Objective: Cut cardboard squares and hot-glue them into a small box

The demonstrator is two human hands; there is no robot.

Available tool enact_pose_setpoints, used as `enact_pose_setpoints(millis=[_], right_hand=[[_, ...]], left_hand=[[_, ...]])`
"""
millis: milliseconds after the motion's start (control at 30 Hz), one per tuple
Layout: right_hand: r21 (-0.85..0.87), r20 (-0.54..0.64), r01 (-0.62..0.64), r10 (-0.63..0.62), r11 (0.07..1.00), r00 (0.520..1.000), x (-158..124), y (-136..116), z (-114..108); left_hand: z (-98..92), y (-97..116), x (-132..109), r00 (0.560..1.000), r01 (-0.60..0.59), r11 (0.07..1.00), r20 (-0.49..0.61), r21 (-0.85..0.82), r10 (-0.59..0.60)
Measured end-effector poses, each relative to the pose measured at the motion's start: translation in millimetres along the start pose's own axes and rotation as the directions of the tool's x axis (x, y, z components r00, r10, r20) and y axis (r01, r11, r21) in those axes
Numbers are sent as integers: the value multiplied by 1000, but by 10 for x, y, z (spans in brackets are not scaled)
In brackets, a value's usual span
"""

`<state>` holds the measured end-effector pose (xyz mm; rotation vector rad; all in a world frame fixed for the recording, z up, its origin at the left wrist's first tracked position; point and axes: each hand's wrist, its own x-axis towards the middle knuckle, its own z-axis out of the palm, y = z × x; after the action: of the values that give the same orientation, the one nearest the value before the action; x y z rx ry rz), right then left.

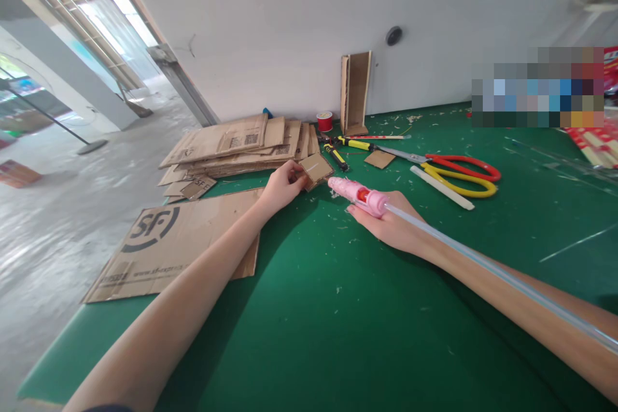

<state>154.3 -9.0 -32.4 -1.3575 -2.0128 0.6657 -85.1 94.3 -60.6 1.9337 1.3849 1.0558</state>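
Observation:
A small cardboard square (317, 169) is pinched at its left edge by my left hand (286, 187), tilted above the green table (309, 309). A pale line shows on the square's face. My right hand (393, 224) is wrapped round a pink glue gun (357, 196), whose nozzle points left, close to the square's right side. A long clear glue stick (449, 241) runs back from the gun over my right forearm. Another small cardboard piece (379, 158) lies flat behind the gun.
Stacked cardboard (226, 141) and a printed sheet (193, 238) lie left. Behind are a red spool (325, 121), yellow-black pliers (337, 157) and an upright cardboard box (356, 93) by the wall. Scissors (463, 170) and a pale strip (441, 188) lie right.

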Motion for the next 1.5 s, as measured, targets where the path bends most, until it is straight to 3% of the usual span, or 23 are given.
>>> enact_pose_setpoints(millis=[567, 1200, 1500], right_hand=[[-40, 41, 124, -123, 991, 992, 33, 30, 46], [-68, -86, -110, 104, 992, 991, 45, -20, 27], [-52, -108, -124, 118, 991, 987, 46, -5, 42]], left_hand=[[4, -36, 15, 1000, 4, 1000, 18, 3, -4], [-2, -28, 10, 1000, 7, 1000, 11, -20, -7], [-7, -21, 6, 1000, 5, 1000, 17, -23, -4]])
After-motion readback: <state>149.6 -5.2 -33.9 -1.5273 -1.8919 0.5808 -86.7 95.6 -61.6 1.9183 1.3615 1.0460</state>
